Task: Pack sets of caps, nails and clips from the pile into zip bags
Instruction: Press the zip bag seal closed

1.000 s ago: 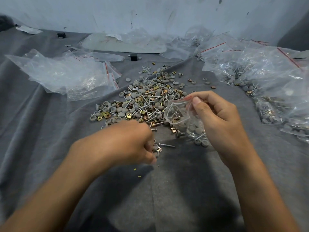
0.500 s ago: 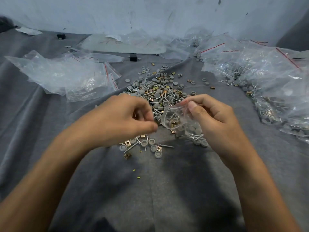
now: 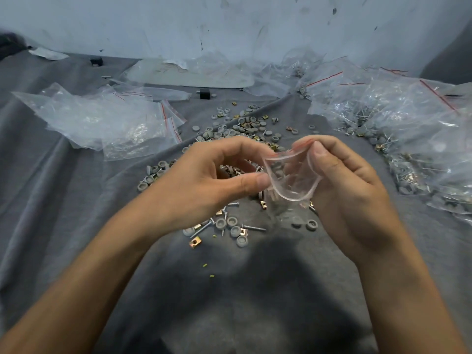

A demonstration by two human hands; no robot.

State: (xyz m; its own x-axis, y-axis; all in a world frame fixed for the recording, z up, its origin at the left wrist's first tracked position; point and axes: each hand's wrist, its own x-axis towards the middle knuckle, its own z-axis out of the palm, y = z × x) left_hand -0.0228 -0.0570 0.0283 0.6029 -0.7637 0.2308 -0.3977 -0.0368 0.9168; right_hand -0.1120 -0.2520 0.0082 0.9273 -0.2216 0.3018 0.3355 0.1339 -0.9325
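Observation:
My right hand [image 3: 344, 192] pinches a small clear zip bag [image 3: 293, 180] by its red-lined top and holds its mouth open towards me; a few grey caps show inside. My left hand [image 3: 212, 182] is at the bag's mouth with fingers curled over small parts, and its thumb tip touches the bag's rim. Behind both hands lies the pile [image 3: 245, 126] of grey caps, silver nails and brass clips. A smaller cluster of the same parts [image 3: 229, 227] lies under my hands.
Everything lies on a creased grey cloth [image 3: 229, 302]. Empty zip bags [image 3: 107, 123] are heaped at the left. Several filled bags [image 3: 408, 129] are stacked along the right. A wall closes off the far side.
My left hand rose from the small cluster on the cloth and moved right, up to the bag's mouth. My right hand tilted the bag's opening more towards me.

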